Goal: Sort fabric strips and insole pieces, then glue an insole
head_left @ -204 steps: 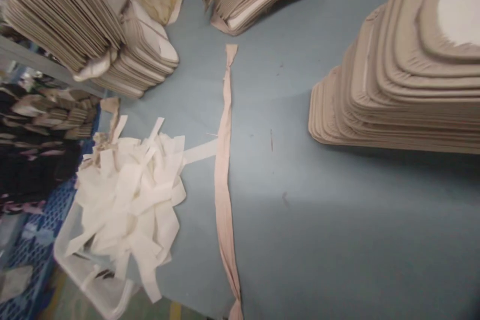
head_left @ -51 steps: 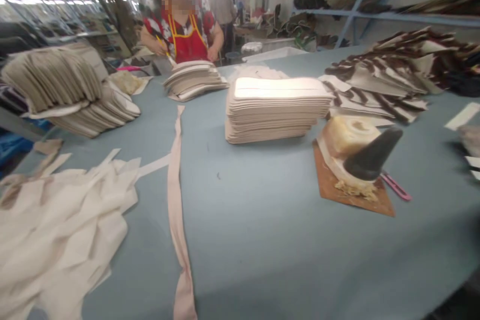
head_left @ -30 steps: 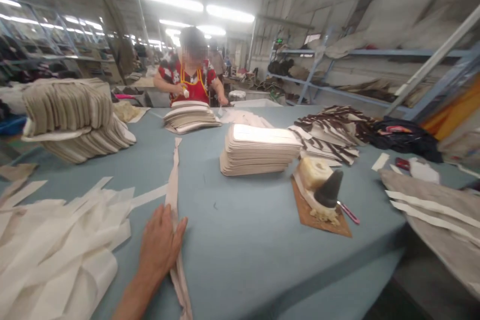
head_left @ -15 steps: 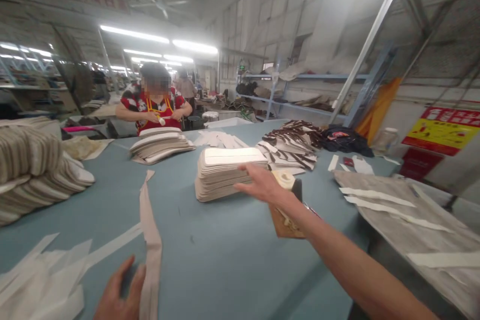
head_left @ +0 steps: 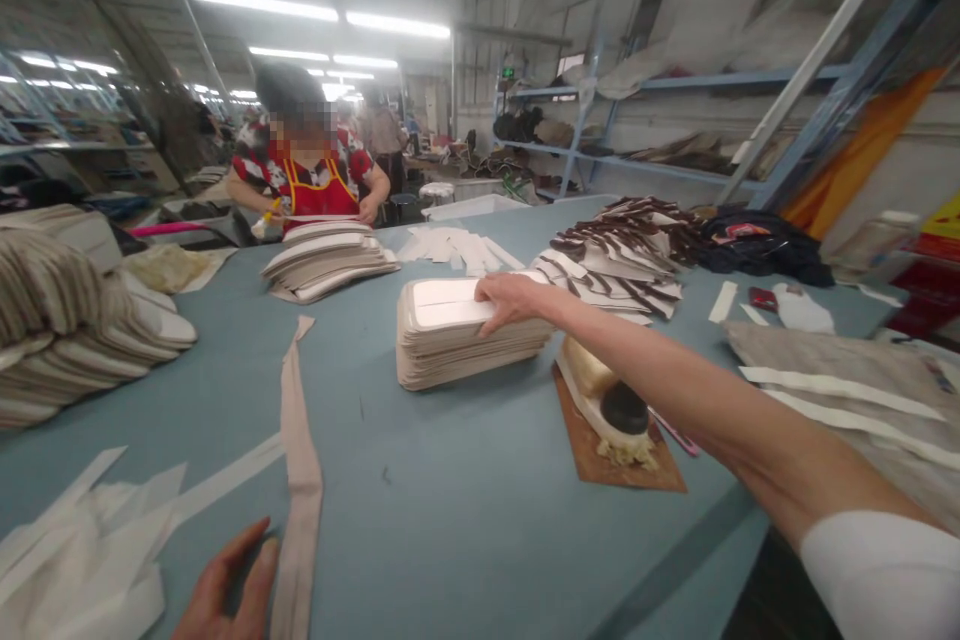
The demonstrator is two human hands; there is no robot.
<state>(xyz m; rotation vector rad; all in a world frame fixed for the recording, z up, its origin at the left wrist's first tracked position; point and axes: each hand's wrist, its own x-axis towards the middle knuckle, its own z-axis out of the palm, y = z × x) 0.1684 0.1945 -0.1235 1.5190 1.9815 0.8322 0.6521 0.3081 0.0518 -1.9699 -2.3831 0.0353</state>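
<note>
My right hand (head_left: 510, 300) reaches far over the table to a neat stack of pale, round-cornered fabric pieces (head_left: 465, 352). Its fingers curl over the near edge of the white top piece (head_left: 439, 303), with the thumb at the side; the fingertips are partly hidden. My left hand (head_left: 232, 585) rests low at the front, thumb and forefinger apart, holding nothing. Just right of it lies a long beige fabric strip (head_left: 301, 460), and to its left a loose heap of white strips (head_left: 90, 555).
A brown board (head_left: 581, 440) bears a container with a black round end, below my right forearm. Fabric stacks stand at left (head_left: 67, 320) and far middle (head_left: 326, 260). Brown-edged pieces (head_left: 615, 255) lie behind. A co-worker in a red apron (head_left: 319, 190) stands across the table.
My right hand has come down from in front of the stack onto its top piece, its fingers now curled. My left hand stays almost still. The view has turned slightly.
</note>
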